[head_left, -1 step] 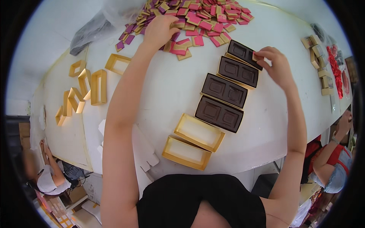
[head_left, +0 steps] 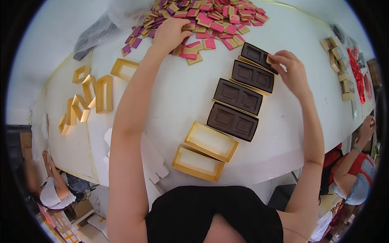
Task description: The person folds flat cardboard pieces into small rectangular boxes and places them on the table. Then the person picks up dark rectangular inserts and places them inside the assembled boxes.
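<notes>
My right hand (head_left: 291,69) pinches a small pink-and-gold square (head_left: 269,60) at the right end of the farthest box's dark brown two-compartment tray (head_left: 253,52). Three more gold boxes with such trays follow toward me: one tray (head_left: 252,77), another tray (head_left: 238,96) and the nearest tray (head_left: 232,120). Closest to my body are two gold boxes without trays, one box (head_left: 211,141) behind the other box (head_left: 198,164). My left hand (head_left: 171,33) reaches over the near left side of a pile of pink, purple and gold squares (head_left: 216,26), thumb and forefinger apart.
Several gold box frames (head_left: 104,94) stand at left, with clear plastic wrap (head_left: 97,34) behind them. White card pieces (head_left: 156,170) lie beneath my left arm. At right are small gold boxes (head_left: 336,56) and red ribbon (head_left: 356,75). One person (head_left: 56,190) sits left, another (head_left: 354,178) right.
</notes>
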`<state>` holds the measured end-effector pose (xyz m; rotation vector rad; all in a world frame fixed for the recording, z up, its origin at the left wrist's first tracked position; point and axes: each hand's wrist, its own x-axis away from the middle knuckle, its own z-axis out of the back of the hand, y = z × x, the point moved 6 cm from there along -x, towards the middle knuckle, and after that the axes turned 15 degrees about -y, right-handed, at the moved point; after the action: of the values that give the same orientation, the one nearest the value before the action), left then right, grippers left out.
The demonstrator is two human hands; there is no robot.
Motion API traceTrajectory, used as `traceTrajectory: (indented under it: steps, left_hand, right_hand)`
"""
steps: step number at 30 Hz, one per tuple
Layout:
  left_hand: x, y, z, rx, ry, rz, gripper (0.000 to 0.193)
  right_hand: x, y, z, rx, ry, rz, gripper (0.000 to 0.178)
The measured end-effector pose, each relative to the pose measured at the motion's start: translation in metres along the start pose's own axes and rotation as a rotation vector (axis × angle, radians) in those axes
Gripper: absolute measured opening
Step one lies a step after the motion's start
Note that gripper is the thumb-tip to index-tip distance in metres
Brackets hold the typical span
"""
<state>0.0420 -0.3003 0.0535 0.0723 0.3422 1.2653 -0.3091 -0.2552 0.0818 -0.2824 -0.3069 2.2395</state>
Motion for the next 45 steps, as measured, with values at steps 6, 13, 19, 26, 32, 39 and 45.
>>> traceTrajectory:
  steps: [6, 13, 19, 26, 32, 39, 45]
  left_hand:
    - [-0.017, -0.013, 0.010, 0.009, 0.190, 0.007, 0.027]
    - [-0.078, -0.032, 0.003, -0.184, 0.197, -0.008, 0.044]
    - [-0.123, -0.045, -0.012, -0.250, -0.033, 0.158, 0.046]
    - [-0.050, 0.152, 0.005, 0.309, -0.261, -0.472, 0.046]
    - [-0.030, 0.165, -0.034, 0.264, -0.426, -0.642, 0.036]
    - [0.005, 0.165, -0.049, -0.068, -0.537, -0.640, 0.054]
    - [0.001, 0.164, -0.042, 0.015, -0.438, -0.594, 0.050]
  right_hand:
    - [0.017, -0.003, -0.018, 0.051, 0.231, 0.115, 0.031]
    - [0.023, -0.005, -0.024, 0.230, 0.299, 0.165, 0.035]
    - [0.026, -0.015, -0.024, 0.214, 0.328, 0.197, 0.037]
    - [0.029, -0.013, -0.030, 0.231, 0.243, 0.121, 0.042]
    - [0.025, -0.014, -0.035, 0.329, 0.253, 0.149, 0.042]
    - [0.025, -0.013, -0.038, 0.359, 0.267, 0.153, 0.039]
    - [0.019, -0.016, -0.037, 0.330, 0.195, 0.147, 0.048]
